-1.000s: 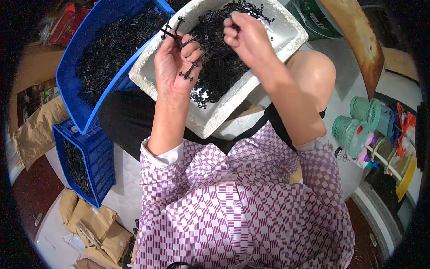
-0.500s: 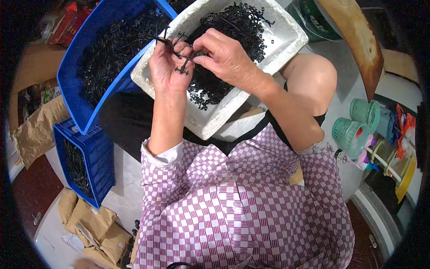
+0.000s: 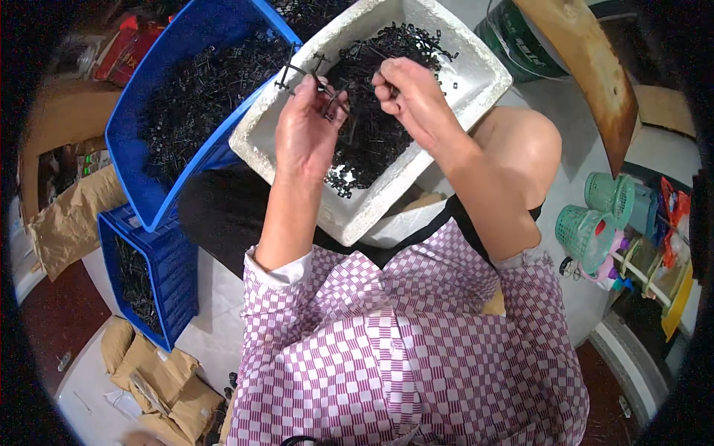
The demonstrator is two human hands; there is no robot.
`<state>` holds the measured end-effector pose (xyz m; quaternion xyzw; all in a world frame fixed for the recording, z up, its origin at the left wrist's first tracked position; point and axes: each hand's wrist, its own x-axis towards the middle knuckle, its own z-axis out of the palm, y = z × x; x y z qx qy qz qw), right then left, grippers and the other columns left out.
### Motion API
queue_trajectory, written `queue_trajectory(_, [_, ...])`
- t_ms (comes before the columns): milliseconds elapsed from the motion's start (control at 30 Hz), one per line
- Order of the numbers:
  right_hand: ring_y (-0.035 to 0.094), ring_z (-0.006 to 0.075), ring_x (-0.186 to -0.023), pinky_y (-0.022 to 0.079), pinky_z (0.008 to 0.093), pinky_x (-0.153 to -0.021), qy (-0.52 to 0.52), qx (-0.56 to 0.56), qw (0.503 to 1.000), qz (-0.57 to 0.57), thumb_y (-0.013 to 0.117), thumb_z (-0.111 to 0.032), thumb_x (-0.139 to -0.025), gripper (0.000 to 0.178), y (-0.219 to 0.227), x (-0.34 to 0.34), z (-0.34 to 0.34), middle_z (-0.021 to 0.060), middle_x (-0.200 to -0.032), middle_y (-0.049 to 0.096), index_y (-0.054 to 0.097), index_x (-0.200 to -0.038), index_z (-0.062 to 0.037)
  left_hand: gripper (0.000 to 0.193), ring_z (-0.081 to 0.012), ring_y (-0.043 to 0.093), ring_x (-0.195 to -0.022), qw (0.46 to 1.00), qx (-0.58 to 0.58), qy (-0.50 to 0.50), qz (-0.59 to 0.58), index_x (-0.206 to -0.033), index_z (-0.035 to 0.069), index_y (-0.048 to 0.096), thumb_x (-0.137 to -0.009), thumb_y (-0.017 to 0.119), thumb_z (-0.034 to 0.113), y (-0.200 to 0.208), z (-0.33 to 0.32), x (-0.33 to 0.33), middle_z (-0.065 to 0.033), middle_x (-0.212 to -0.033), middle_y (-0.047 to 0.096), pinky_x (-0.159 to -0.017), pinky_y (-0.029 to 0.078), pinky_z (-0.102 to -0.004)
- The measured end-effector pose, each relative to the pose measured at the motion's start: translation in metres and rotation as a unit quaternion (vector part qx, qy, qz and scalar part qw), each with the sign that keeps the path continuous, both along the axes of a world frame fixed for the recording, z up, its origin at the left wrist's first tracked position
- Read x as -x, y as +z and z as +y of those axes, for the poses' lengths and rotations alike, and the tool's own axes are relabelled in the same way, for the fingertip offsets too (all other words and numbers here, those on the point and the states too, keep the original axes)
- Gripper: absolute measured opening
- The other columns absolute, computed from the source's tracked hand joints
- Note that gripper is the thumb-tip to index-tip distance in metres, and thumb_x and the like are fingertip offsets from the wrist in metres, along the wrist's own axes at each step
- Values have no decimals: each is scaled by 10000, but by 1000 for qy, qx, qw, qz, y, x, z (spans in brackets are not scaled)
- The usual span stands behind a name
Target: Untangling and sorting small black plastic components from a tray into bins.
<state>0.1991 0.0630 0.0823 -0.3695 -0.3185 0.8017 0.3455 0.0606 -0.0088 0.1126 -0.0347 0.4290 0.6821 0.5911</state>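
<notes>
My left hand is closed round a thin, branched black plastic piece, like a moulding runner, whose ends stick out past the fingers. Below it stands a white foam box on my lap, partly filled with a heap of small black plastic parts. Over the right part of that heap, my right hand has its fingers curled together, apart from the left hand. A thin dark strip shows by its fingertips, but whether it is held or lies on the heap is unclear.
At the left, a big blue crate holds many more black parts, and a smaller blue crate stands below it. Brown paper packages lie at the lower left. Green baskets stand right, with a dark green bucket at the upper right.
My right hand has drawn away from the black piece, up and to the right. The left hand, still gripping the piece, has shifted right and slightly down, its fingers more curled.
</notes>
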Motion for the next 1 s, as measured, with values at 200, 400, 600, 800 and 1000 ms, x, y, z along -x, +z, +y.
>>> queue_trajectory(200, [549, 214, -728, 449, 282, -633, 180, -411, 870, -207, 505, -81, -814, 134, -29, 0, -39, 82, -785, 532, 520, -943, -49, 137, -139, 523, -656, 982, 50, -106, 151, -843, 118, 535, -833, 575, 248, -7, 18, 29, 5, -700, 518, -589, 441, -301])
queue_trajectory(400, [548, 324, -800, 451, 365, -754, 277, -529, 733, -326, 490, -69, -800, 231, -7, -1, -67, 153, -913, 523, 496, -1029, -40, 155, -139, 537, -653, 948, -62, -164, 264, -889, 80, 509, -852, 542, 228, -5, 110, 86, -9, -718, 535, -594, 449, -275])
queue_trajectory(600, [542, 340, -807, 461, 378, -733, 330, -450, 734, -388, 525, -87, -789, 264, 11, -7, -45, 149, -937, 509, 482, -1045, -38, 679, -288, 354, -1207, 966, 35, -107, 232, -1344, 18, 208, -850, 524, 362, 64, 191, 57, -204, -1314, 342, -979, 309, -376])
queue_trajectory(800, [542, 339, -802, 461, 394, -691, 129, -512, 737, -421, 558, -90, -778, 234, -15, -17, -9, 159, -871, 503, 492, -993, -27, 314, -161, 514, -718, 946, -53, -288, -137, -858, 51, 484, -896, 450, 361, 36, 116, 82, -33, -738, 520, -650, 430, -300])
queue_trajectory(1000, [536, 343, -796, 456, 411, -674, 130, -525, 690, -480, 566, -107, -776, 177, -35, -14, -4, 126, -887, 521, 516, -934, -48, 156, -154, 566, -687, 968, 48, -175, 173, -900, 52, 507, -863, 508, 203, 0, 27, 85, -43, -763, 570, -596, 458, -267])
